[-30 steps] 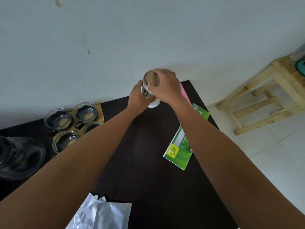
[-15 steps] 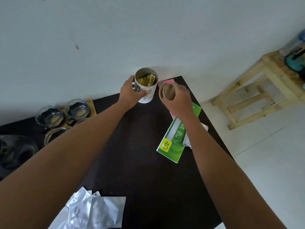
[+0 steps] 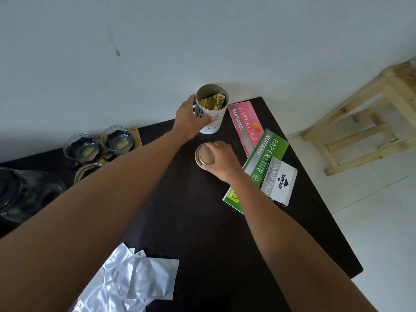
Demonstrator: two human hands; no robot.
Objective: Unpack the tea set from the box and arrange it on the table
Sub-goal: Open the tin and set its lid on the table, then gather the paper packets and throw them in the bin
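left hand (image 3: 188, 121): grip wraps open tin (image 3: 211, 109), upright on worktop (image 3: 202, 221) | right hand (image 3: 221, 162): grip pinches lid (image 3: 205, 156), just before tin

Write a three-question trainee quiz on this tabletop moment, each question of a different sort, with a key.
1. True or false: the tea canister stands open, with gold packets showing inside it.
2. Multiple choice: what does the right hand grip? A) a glass cup B) the round brown lid C) the stamp pad box
3. Fill in the missing word: the left hand holds the canister by its ____.

Key
1. True.
2. B. The lid is low over the dark table, in front of the canister; whether it touches cannot be told.
3. Side. The fingers curl round the wall below the rim.
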